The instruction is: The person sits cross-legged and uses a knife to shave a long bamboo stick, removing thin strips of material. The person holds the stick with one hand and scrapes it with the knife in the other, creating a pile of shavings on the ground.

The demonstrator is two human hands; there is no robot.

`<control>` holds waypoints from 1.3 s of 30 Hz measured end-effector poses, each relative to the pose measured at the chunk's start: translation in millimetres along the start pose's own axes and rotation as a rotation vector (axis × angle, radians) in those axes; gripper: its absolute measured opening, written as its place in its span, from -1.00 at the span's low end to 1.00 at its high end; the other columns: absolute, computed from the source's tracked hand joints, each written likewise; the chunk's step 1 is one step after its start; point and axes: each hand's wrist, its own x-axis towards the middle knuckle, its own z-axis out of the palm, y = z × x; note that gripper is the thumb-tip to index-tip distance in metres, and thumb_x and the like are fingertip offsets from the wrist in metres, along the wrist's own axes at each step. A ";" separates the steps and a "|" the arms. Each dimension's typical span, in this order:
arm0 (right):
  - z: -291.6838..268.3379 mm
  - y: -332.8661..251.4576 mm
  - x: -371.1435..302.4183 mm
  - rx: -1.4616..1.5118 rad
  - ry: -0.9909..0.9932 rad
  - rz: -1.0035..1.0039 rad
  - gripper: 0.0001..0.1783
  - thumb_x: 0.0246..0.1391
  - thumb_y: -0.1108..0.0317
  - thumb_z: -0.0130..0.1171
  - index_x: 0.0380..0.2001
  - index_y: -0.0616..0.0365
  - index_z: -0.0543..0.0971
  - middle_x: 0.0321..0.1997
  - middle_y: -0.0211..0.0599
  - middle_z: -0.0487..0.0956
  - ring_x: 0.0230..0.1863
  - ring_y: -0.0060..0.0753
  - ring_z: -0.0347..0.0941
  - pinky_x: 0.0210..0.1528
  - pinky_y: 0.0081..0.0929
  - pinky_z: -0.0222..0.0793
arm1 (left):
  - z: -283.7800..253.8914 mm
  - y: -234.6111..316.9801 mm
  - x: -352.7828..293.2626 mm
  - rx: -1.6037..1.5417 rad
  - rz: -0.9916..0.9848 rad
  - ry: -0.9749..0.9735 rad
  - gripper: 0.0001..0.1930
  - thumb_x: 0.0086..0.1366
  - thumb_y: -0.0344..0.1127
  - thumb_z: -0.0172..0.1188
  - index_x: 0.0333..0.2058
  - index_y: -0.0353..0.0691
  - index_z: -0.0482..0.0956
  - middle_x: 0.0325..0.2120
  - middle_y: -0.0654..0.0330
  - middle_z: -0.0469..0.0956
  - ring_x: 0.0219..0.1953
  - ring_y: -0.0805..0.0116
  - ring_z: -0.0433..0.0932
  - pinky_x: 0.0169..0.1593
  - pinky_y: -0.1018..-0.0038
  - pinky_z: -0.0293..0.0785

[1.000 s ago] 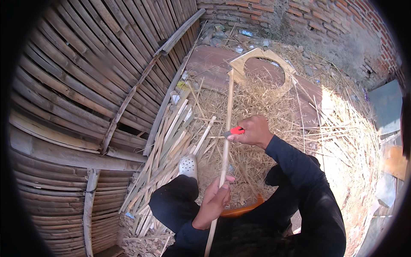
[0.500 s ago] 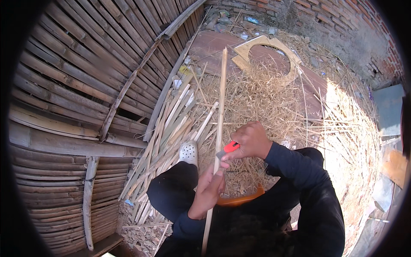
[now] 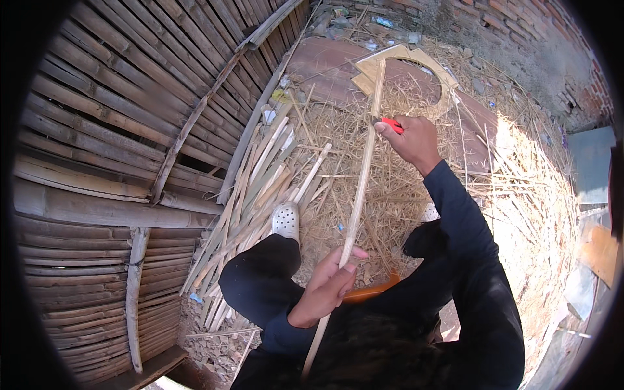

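Observation:
A long, pale bamboo strip [image 3: 361, 185] runs from my lap up toward the far side, leaning a little to the right. Its lower part lies in my left hand [image 3: 328, 286], which is closed around it with the thumb along the near side. Higher up, my right hand [image 3: 413, 140] grips a red-handled utility knife [image 3: 392, 125]. The knife's blade end meets the strip near its upper end; the blade itself is mostly hidden. Thin shavings [image 3: 403, 175] cover the ground beneath the strip.
Several split bamboo strips [image 3: 250, 195] are heaped on the left, next to my white clog [image 3: 285, 221]. A slatted bamboo wall [image 3: 110, 123] rises beyond them. A board with a round cutout [image 3: 448, 81] lies ahead, before a brick wall [image 3: 520, 39]. Something orange [image 3: 370, 292] shows beneath me.
My right hand has moved up and away along the strip with the knife. The strip's far end has swung to the right; my left hand has shifted slightly right, still holding it.

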 end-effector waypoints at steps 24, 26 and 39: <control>-8.7 -33.7 -14.4 1.594 -0.522 0.487 -0.58 0.22 0.00 0.03 -0.43 0.19 0.48 -0.80 -0.70 0.08 -0.83 -0.78 -0.07 -0.78 -0.73 -0.15 | 13.2 1.8 13.2 0.020 0.130 -0.024 -0.19 0.36 0.30 -0.62 0.08 -0.35 0.28 -0.74 0.41 0.20 -0.74 0.66 0.10 -0.59 0.73 0.04; -5.8 -35.0 -6.6 1.696 -0.465 0.508 -0.66 0.15 0.09 0.16 -0.48 0.15 0.47 -0.79 -0.71 0.10 -0.83 -0.78 -0.06 -0.78 -0.71 -0.15 | 17.1 1.1 10.4 0.001 0.131 -0.027 -0.20 0.36 0.29 -0.63 0.08 -0.34 0.29 -0.74 0.41 0.20 -0.74 0.66 0.11 -0.60 0.73 0.05; -10.2 1.2 13.5 1.270 -0.035 0.275 -0.46 0.16 -0.11 0.05 -0.55 0.21 0.51 -0.79 -0.54 0.28 -0.84 -0.53 0.15 -0.74 -0.50 0.12 | 32.8 -16.3 -10.7 -0.058 -0.024 0.053 -0.66 0.44 -0.24 -0.18 0.01 -0.38 0.34 -0.75 0.40 0.15 -0.77 0.64 0.07 -0.60 0.66 0.05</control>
